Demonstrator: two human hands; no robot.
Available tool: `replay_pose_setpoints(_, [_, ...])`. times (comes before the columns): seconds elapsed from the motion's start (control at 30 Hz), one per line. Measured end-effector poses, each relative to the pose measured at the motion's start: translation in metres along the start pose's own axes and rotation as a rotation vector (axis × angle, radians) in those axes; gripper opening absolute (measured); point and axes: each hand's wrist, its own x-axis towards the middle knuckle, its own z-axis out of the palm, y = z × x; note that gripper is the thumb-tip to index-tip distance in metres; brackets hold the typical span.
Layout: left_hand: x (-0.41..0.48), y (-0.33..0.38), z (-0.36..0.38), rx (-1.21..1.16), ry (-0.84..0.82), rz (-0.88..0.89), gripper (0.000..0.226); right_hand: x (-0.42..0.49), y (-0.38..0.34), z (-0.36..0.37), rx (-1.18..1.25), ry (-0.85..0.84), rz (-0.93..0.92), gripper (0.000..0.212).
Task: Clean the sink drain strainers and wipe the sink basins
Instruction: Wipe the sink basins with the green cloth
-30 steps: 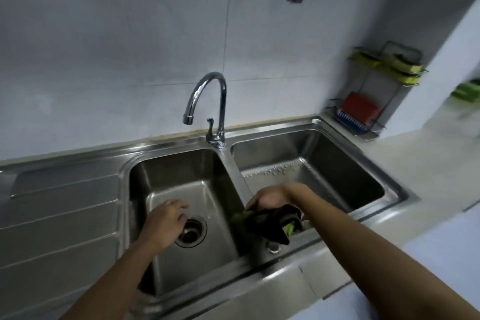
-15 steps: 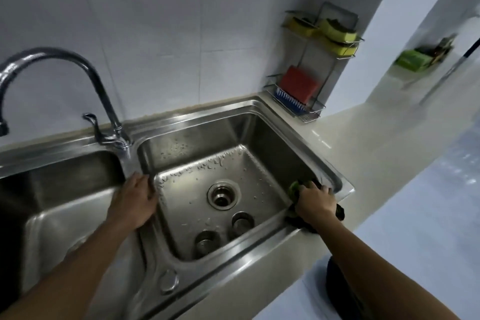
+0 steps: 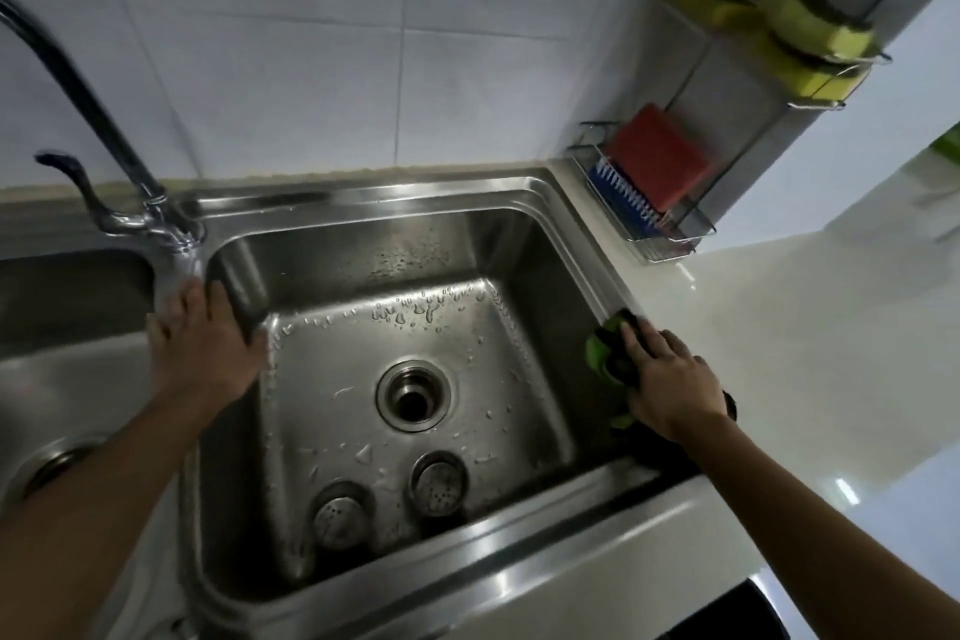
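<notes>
Reference point is the open drain [image 3: 415, 395] in the floor of the right basin [image 3: 395, 244]. Both strainers are out of it and lie on the basin floor on the near side. The first strainer [image 3: 438, 482] is just near of the drain. The second strainer [image 3: 340, 517] is near-left of it. They sit side by side, not touching. Water drops are scattered around the drain and on the floor beyond it.

My left hand [image 3: 202, 348] is left of the drain, palm down on the divider ridge between the basins. Its fingers are straight and flat and hold nothing. My right hand [image 3: 667, 379] is right of the drain at the basin's right rim. Its fingers are spread fairly straight over a cloth [image 3: 605, 353], pressing it against the rim (green and dark, bunched, part trailing back under my wrist).

The faucet [image 3: 93, 120] stands far-left beyond the drain, with its spout running out of the left edge of the view. The left basin [image 3: 67, 307] is left of the drain past the divider, only partly in view. The pale surface [image 3: 779, 327] is right of the drain.

A wire rack [image 3: 727, 130] stands on that surface far-right beyond the drain, against the tiled wall. Yellow sponges [image 3: 810, 31] sit on its upper tier. A red sponge [image 3: 657, 161] and a blue brush [image 3: 621, 192] are in its lower tray.
</notes>
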Motion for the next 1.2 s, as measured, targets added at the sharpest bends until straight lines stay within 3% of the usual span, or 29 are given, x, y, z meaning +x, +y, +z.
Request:
replay_pose_setpoints(0.13, [0.019, -0.012, -0.002, 0.078, 0.007, 0.03, 0.077, 0.046, -0.038, -0.016, 0.079, 0.125, 0.061, 0.073])
replay_pose_setpoints(0.27, [0.027, -0.019, 0.001, 0.071, 0.038, 0.074, 0.083, 0.084, -0.077, -0.023, 0.088, 0.236, -0.062, 0.068])
replay_pose_setpoints(0.37, [0.029, -0.02, 0.001, 0.079, 0.042, 0.068, 0.087, 0.106, -0.112, -0.005, 0.131, 0.18, -0.123, 0.065])
replay_pose_setpoints(0.6, [0.035, -0.021, 0.006, 0.054, 0.067, 0.042, 0.084, 0.143, -0.141, 0.084, 0.265, -0.137, 0.068, 0.067])
replay_pose_setpoints(0.8, [0.036, -0.017, 0.005, 0.053, 0.072, 0.016, 0.089, 0.184, -0.186, 0.103, 0.14, -0.063, -0.09, 0.077])
replay_pose_setpoints(0.93, [0.036, -0.014, 0.004, 0.027, 0.075, -0.001, 0.089, 0.194, -0.248, 0.079, 0.3, -0.091, -0.104, 0.078])
replay_pose_setpoints(1.07, [0.035, -0.014, 0.001, 0.013, 0.057, 0.001, 0.088, 0.177, -0.309, 0.069, 0.222, -0.136, -0.316, 0.073])
replay_pose_setpoints(1.2, [0.034, -0.014, 0.0, -0.023, 0.062, 0.0, 0.083, 0.152, -0.345, 0.066, 0.061, -0.093, -0.737, 0.076])
